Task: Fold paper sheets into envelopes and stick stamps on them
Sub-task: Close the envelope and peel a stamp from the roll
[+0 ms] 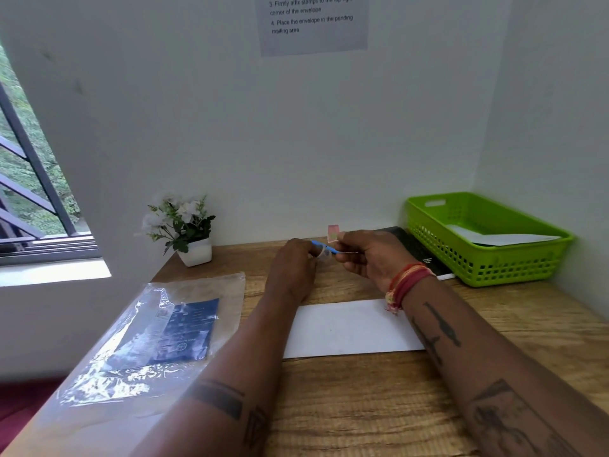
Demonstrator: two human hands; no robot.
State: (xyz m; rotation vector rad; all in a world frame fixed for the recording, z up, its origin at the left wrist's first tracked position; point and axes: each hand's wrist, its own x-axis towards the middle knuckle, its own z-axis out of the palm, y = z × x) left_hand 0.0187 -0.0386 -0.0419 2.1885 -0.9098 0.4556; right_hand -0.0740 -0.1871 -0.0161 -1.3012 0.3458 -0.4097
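A white folded paper envelope (349,328) lies flat on the wooden desk (362,407), between my forearms. Above it, both hands are raised near the back of the desk. My right hand (369,255) pinches a small pink stamp (333,233) that stands up from its fingertips. My left hand (293,262) holds a small blue tool with a clear part (322,250) that reaches across to the right hand's fingers. What the blue tool is cannot be made out.
A green plastic basket (428,219) with white paper inside stands at the back right, a black box (418,249) beside it. A clear plastic bag with a blue card (155,334) lies at left. A potted white flower (184,225) stands by the wall.
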